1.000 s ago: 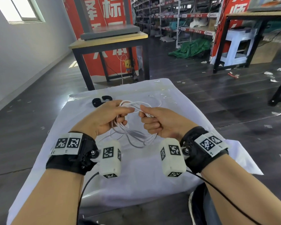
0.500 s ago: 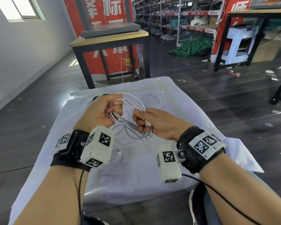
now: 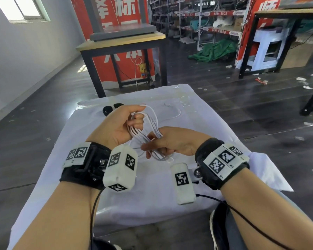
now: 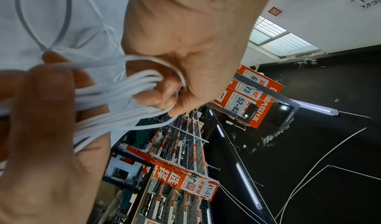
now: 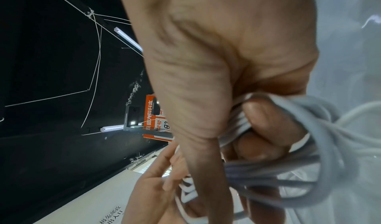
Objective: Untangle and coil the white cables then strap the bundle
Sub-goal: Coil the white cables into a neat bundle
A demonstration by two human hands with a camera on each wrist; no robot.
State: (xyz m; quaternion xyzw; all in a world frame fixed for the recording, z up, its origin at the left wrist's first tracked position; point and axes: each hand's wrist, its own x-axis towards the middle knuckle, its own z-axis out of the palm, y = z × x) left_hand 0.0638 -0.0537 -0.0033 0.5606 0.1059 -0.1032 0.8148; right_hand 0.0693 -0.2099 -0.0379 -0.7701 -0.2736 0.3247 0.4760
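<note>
Item: thin white cables (image 3: pixel 145 130), looped in several strands, held above the white cloth-covered table (image 3: pixel 197 112). Left hand (image 3: pixel 116 126) clenches the upper bend; right hand (image 3: pixel 172 142) curls round the lower end. Light, limp, probably slippery; grip across all strands. Black straps (image 3: pixel 107 110), seemingly, lie beyond.

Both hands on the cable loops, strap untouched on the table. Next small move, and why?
Probably draw in the loose tail and add it to the coil before reaching for the strap. The left hand grips the top of the white cable bundle and the right hand grips its lower end, but one strand lies out on the white cover, and the black strap sits behind the left hand.
</note>
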